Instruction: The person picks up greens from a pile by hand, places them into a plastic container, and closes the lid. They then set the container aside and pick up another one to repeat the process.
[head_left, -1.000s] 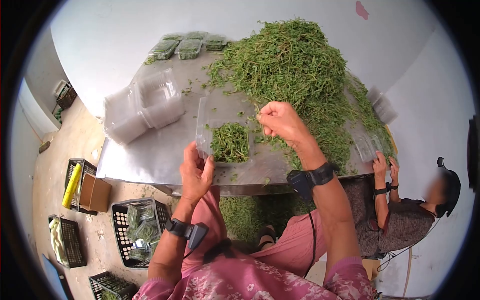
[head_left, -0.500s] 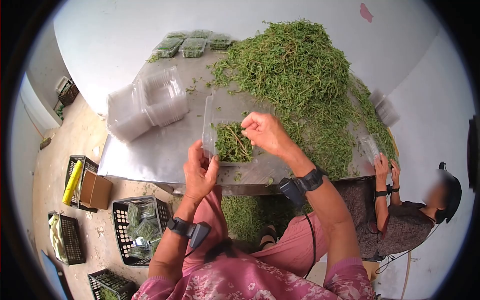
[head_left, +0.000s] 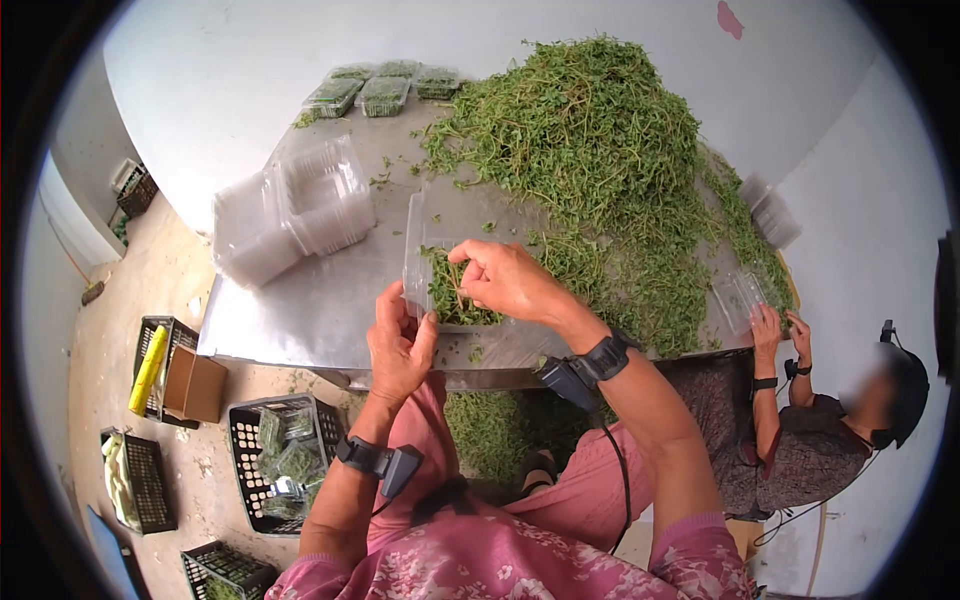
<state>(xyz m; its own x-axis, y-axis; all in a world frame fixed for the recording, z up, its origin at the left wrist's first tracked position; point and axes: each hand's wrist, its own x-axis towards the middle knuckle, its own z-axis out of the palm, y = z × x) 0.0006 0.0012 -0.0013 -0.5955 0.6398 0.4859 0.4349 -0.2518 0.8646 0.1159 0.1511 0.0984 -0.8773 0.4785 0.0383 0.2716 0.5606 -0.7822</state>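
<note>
A clear plastic clamshell container [head_left: 414, 235] lies with its lid up on the metal table, filled with leafy green stems [head_left: 445, 300]. My left hand [head_left: 402, 345] grips the container's near left edge between thumb and fingers. Over the container, my right hand [head_left: 505, 283] is closed in a pinch, its fingertips down on the stems; a brownish stem shows beside them. Part of the container lies hidden under the right hand. Behind it rises a large heap of the same greens [head_left: 590, 130].
Nested clear containers [head_left: 295, 210] stand on the table's left, filled ones [head_left: 384, 96] at the back. Black crates [head_left: 240, 430] sit on the floor at left. At right, a co-worker [head_left: 815, 450] holds another clear container [head_left: 738, 300].
My right hand has moved left and slightly down, from the container's right side to over its middle. The left hand keeps its place. The co-worker's hands have barely shifted.
</note>
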